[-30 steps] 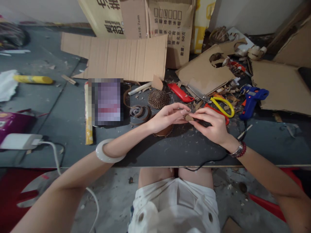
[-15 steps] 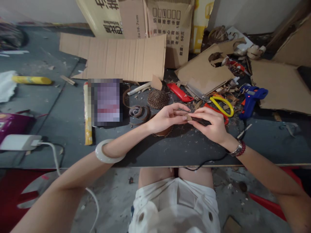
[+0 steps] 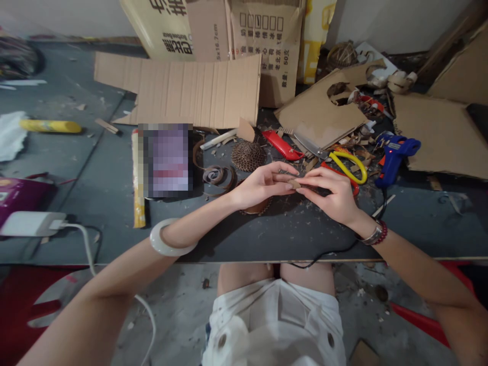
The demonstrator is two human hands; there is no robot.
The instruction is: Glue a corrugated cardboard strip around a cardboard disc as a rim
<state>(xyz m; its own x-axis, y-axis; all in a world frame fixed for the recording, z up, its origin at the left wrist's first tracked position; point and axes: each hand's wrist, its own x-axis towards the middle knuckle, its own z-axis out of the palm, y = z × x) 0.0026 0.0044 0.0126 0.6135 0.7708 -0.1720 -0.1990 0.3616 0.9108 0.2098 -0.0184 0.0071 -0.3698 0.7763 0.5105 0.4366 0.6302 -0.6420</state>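
Note:
Between my two hands is a small piece of brown cardboard (image 3: 294,184), partly covered by fingers. My left hand (image 3: 265,184) pinches its left side between thumb and fingers. At its right side, my right hand (image 3: 331,193) closes thumb and fingertips on it. Under my left wrist shows part of a round brown cardboard piece (image 3: 258,204). Just beyond lies a dome of coiled corrugated cardboard (image 3: 248,155), with a loose cardboard coil (image 3: 218,175) to its left. Scissors with yellow and red handles (image 3: 347,166) lie behind my right hand, near a red utility knife (image 3: 282,145).
A blue glue gun (image 3: 396,155) with a lit red light lies at right, its black cord running to the table's front edge. Cardboard sheets (image 3: 198,94) and scraps cover the back. A blurred-out screen device (image 3: 170,160) and a white charger (image 3: 32,223) are at left.
My right hand has shifted very slightly to the right, and the cardboard piece has turned a little between my fingers. Everything else stays put.

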